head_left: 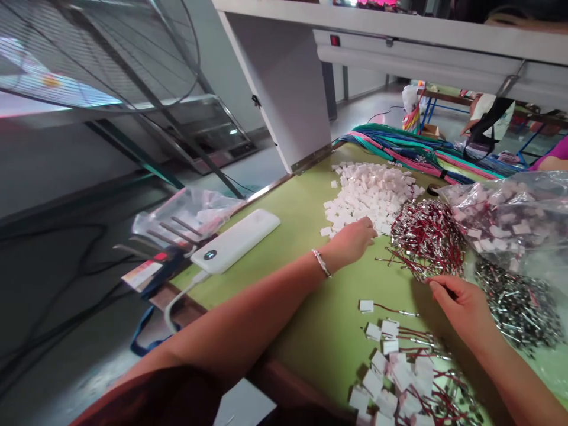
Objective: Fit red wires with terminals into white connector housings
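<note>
My left hand [352,242], with a bracelet at the wrist, reaches to the near edge of a pile of small white pieces [377,189]. Its fingertips are bent together, and what they hold, if anything, is too small to name. My right hand [461,302] is pinched at the lower edge of a heap of short red wires with metal ends [428,234]; what lies between its fingertips cannot be made out. Nearer to me, white pieces with red wires attached [390,378] lie in a group, one [366,306] a little apart.
A white power bank [237,239] with a cable lies at the left table edge. Dark metal parts [519,305] and a clear bag of white pieces [510,216] are at the right. Coloured cable bundles [412,154] lie at the back.
</note>
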The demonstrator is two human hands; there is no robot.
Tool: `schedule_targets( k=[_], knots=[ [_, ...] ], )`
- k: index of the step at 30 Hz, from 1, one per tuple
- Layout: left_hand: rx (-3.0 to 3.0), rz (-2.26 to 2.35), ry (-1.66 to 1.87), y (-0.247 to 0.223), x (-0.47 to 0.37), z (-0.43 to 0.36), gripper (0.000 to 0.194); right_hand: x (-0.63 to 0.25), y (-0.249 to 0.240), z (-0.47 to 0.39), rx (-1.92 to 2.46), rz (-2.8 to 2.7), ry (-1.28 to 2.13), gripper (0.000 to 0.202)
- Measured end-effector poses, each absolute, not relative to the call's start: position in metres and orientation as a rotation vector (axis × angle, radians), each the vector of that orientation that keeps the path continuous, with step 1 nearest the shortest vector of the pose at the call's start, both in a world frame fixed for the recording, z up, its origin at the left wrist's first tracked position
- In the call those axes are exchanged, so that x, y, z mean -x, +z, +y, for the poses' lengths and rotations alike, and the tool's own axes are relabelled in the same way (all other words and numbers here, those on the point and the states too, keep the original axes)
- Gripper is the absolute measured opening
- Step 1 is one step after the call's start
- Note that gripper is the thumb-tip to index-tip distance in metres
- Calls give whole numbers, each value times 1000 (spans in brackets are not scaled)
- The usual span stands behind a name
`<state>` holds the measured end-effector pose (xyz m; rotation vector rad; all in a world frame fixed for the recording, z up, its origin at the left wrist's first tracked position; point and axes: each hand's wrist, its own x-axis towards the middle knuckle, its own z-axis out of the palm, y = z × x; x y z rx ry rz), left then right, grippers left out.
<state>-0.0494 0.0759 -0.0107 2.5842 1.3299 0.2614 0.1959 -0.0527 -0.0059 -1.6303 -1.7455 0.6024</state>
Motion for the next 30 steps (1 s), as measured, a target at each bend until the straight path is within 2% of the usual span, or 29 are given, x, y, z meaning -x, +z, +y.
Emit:
schedule_targets(
  k=[5,8,11,15,19,26,30],
  knots=[
    [-2404,1356,508,0,54,74,18,-193,-4,-55,1674,-1648,695,29],
    [-1962,1179,689,2,44,57,19,-190,0,-56,1658,-1614,722,26],
    [-1492,937,574,-1,30,37,26,-186,5,-58,1630,-1602,743,26],
    [-1223,769,535,-7,20,24,24,-181,6,-59,1601,-1646,739,27],
    [-1160,714,547,-8,20,23,21,-179,4,-60,1578,-1672,739,27],
    [-1156,623,543,-9,19,23,26,-181,2,-61,1591,-1734,746,28],
    [-1301,671,475,-7,17,20,20,-179,1,-62,1645,-1846,639,30]
  ],
)
